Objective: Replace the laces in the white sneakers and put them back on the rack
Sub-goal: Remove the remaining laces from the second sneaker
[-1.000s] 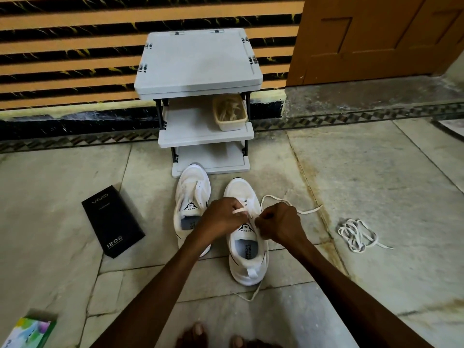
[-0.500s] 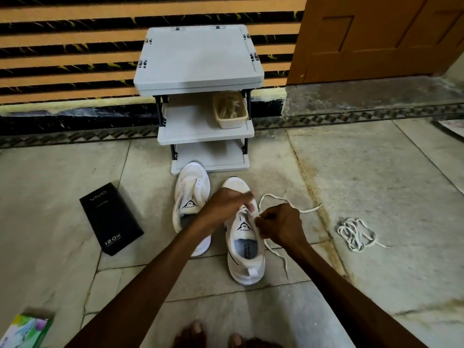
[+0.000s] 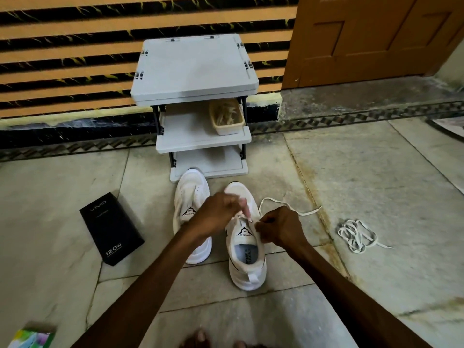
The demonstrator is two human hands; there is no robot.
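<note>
Hands (image 3: 221,213) (image 3: 281,229) pinching lace (image 3: 288,206) on sneaker (image 3: 248,277), box (image 3: 111,227) left

Soft, dim indoor light falls evenly on the floor (image 3: 376,197), leaving only faint shadows under the rack (image 3: 194,71) shelves. The left hand (image 3: 218,213) is smeared by motion blur, and the wide lens bows the wall (image 3: 75,59) stripes near the edges.

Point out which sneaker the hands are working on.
The right sneaker: both the left hand and right hand pinch its lace. The left sneaker has no hand on it.
</note>
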